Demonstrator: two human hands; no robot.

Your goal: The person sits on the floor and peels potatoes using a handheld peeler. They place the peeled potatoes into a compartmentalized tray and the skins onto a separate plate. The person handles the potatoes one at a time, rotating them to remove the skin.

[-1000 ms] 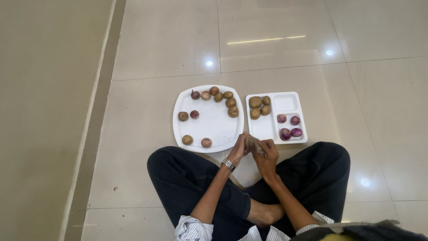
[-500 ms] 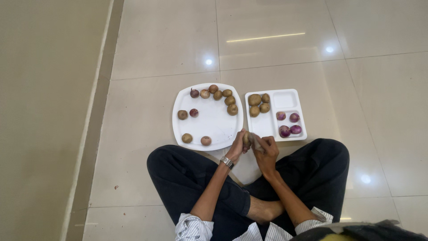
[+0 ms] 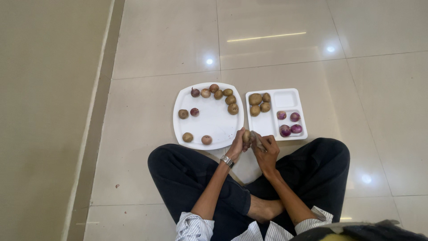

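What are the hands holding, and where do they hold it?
A small brown potato, pinched between the left hand and right hand at its sides, beside the plate.

At centre frame, the left hand holds a small potato while the right hand touches it. Just above lie a square white plate and a compartment tray, each bearing potatoes and onions.

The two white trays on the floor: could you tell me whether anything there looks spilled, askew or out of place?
Nothing stands out. The potatoes and onions all lie inside the square plate and the compartment tray, none on the floor. Both hands hold one potato at the plates' near edge.
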